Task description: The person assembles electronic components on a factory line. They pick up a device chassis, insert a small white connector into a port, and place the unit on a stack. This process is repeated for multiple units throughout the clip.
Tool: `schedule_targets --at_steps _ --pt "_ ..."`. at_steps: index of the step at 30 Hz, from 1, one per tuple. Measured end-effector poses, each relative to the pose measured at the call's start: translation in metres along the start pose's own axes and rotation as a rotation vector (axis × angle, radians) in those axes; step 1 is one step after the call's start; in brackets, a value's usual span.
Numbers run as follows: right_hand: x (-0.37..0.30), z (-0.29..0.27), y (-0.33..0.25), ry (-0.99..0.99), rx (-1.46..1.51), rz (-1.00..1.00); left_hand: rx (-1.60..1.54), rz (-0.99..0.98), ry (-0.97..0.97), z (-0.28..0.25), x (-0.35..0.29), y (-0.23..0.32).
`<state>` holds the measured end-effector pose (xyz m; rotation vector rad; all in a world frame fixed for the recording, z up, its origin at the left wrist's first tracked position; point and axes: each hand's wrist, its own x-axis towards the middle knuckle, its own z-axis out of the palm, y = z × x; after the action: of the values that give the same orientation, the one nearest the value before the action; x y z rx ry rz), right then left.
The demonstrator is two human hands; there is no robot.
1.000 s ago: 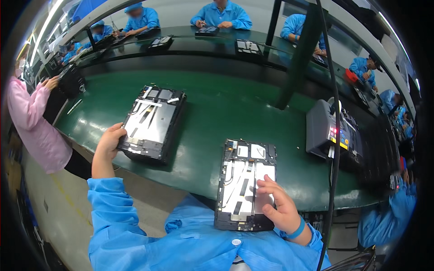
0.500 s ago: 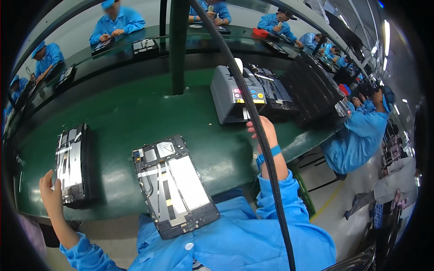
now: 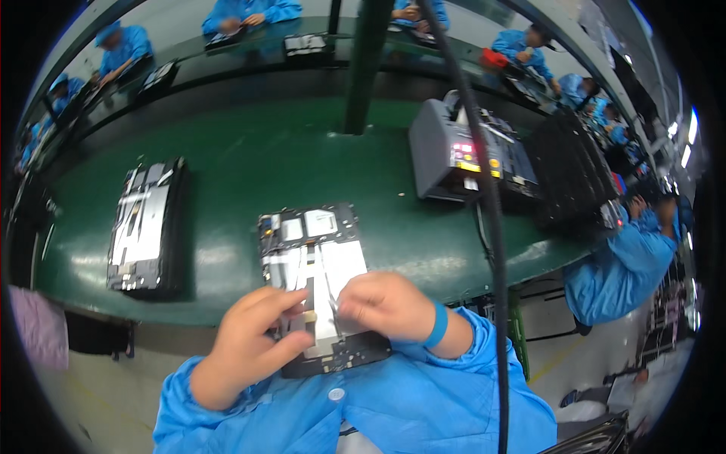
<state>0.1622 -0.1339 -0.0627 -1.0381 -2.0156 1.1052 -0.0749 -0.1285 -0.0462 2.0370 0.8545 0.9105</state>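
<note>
An opened tablet-like device (image 3: 344, 261), black with a silver plate and circuit boards, lies in front of me, its near end against my blue jacket. Over its left side is my left hand (image 3: 253, 333), with thumb and fingers spread apart and nothing seen between them. My right hand (image 3: 389, 306), wearing a blue wristband, is at the silver plate's right side with its fingers pinched together. Blur and the fingers hide whatever it may hold. Both hands cover parts of the device's lower half.
A stack of similar devices (image 3: 144, 227) stands at the left of the green table (image 3: 234, 174). Back right are a grey tape dispenser (image 3: 439, 155), more devices (image 3: 514, 155) and black trays (image 3: 571, 159). A dark cable (image 3: 491, 227) hangs across the view. Co-workers sit beyond and at right.
My left hand has left the stack on the left and come to the device. My right hand has come back from beside the tape dispenser. The view has shifted left.
</note>
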Motion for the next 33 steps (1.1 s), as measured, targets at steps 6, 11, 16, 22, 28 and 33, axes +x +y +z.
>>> schedule_targets --at_steps 6,11,16,22,28,33 --pt "0.002 0.029 -0.017 0.020 -0.218 -0.061 -0.269 -0.203 0.053 0.018 -0.020 -0.015" --pt "0.007 0.036 -0.018 0.155 -0.340 -0.102 -0.195 -0.078 0.175 0.023 -0.019 -0.020" --pt "0.010 0.036 -0.020 0.268 -0.458 -0.088 -0.082 -0.110 0.241 0.018 -0.020 -0.021" --pt "0.024 0.042 -0.028 0.239 -0.077 -0.031 -0.337 -0.279 0.251 0.016 -0.022 -0.028" --pt "0.053 0.022 -0.014 0.281 -0.213 0.013 -0.203 -0.184 0.510 0.013 -0.021 -0.060" --pt "0.092 0.022 -0.006 0.122 -0.300 0.024 0.452 -0.101 0.356 -0.002 0.001 -0.069"
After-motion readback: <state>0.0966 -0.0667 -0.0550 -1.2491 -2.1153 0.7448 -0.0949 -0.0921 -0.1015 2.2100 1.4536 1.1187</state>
